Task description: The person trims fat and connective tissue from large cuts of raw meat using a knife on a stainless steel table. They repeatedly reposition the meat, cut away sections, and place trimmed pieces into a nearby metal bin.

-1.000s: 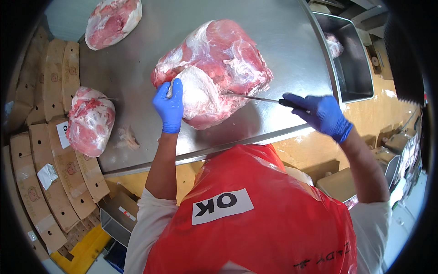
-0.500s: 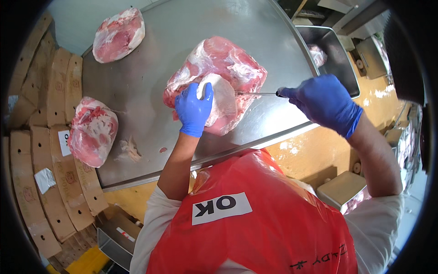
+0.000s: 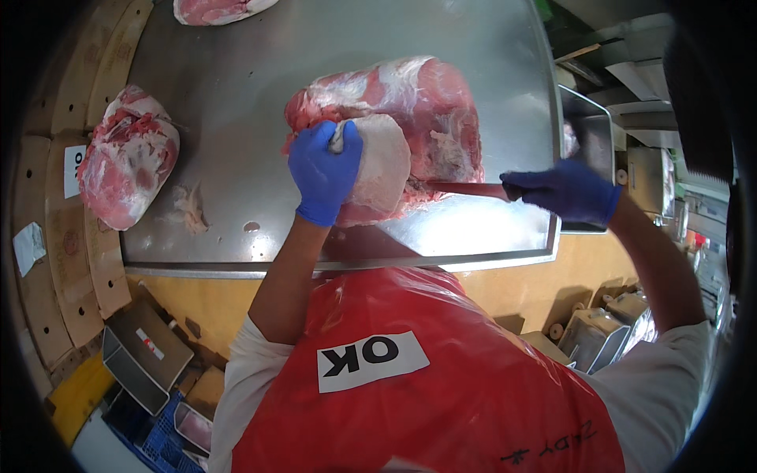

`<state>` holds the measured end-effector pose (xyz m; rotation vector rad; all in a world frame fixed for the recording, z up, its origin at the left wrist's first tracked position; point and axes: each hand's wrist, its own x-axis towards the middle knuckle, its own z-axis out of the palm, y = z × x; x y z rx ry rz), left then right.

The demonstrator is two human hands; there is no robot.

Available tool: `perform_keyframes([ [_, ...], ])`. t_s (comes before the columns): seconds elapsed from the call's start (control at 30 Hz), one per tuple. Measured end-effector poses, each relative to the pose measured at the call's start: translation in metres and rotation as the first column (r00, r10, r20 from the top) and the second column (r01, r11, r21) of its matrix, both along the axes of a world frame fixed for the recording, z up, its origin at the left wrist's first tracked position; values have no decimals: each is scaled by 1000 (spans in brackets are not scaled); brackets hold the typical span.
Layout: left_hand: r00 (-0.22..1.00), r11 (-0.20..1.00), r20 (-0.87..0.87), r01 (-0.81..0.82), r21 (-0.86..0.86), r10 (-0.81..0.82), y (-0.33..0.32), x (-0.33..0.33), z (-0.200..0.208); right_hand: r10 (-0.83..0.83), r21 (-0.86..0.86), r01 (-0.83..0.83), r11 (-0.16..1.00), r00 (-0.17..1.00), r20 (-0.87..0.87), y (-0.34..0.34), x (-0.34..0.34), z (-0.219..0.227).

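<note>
- Wearing a red apron with a white label on it, the person is closest, down at 6 o'clock (clock's centred on the big cut of meat, 12 being the top of the view).
- Left hand is blue-gloved at about 8 o'clock: grip closed up, pinching the edge of a pale flap, with a whitish bit poking out by the thumb.
- Right hand, blue glove too, is out between 3 and 4: grip wrapped round a knife.
- That knife points roughly to 9 o'clock, looks kinda reddish along its length, and meets the meat at about 5. Tip's hidden, so can't say how deep it goes tbh.
- The big cut itself sits on the metal worktop, pale flap on its near side.
- Between 8 and 9 there's a little scrap lying loose on the worktop.
- Over at 9: a second cut, next to some cardboard boxes.
- 3 o'clock, just past the worktop's edge: a metal bin.
- Farthest off, between 10 and 11: a third cut, chopped off by the top of the view.
</note>
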<state>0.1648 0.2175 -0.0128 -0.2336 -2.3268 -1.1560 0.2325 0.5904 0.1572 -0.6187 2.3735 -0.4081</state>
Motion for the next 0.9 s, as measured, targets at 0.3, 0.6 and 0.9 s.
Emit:
perform_keyframes([
  [0.3,979,979,183,49,200,-86,-8,-29,-9,-315,-420,235,877,940,-132,11,92,-167],
  [0.6,975,998,213,49,51,-59,-13,-41,1,-704,-548,530,647,691,-164,-63,162,-203],
  [0.9,976,996,208,58,66,-70,-13,5,-4,-841,-606,670,429,542,4,-84,252,-117],
])
